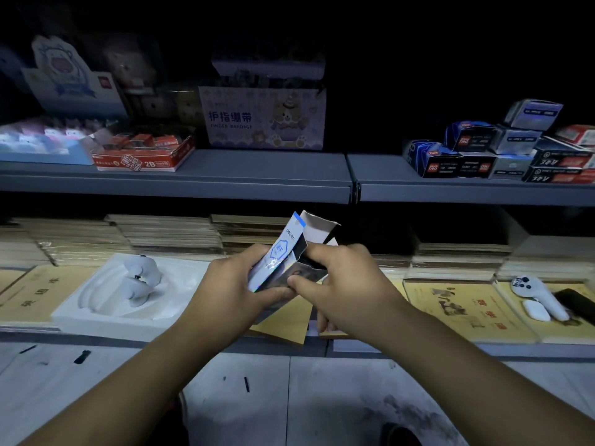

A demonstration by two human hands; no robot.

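Bare left hand (233, 286), bare right hand (349, 284), unsleeved forearms (128, 384), perhaps a dark shoe (401, 435) below.

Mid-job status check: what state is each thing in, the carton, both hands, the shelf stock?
small carton, top flap open, held off the shelf.
left hand, grips the carton's body.
right hand, pinches the carton's open side.
finger bandage box, upright on the upper shelf.
red 2B display box, open-topped, on the same shelf.
white moulded tray, lying flat on notebooks.
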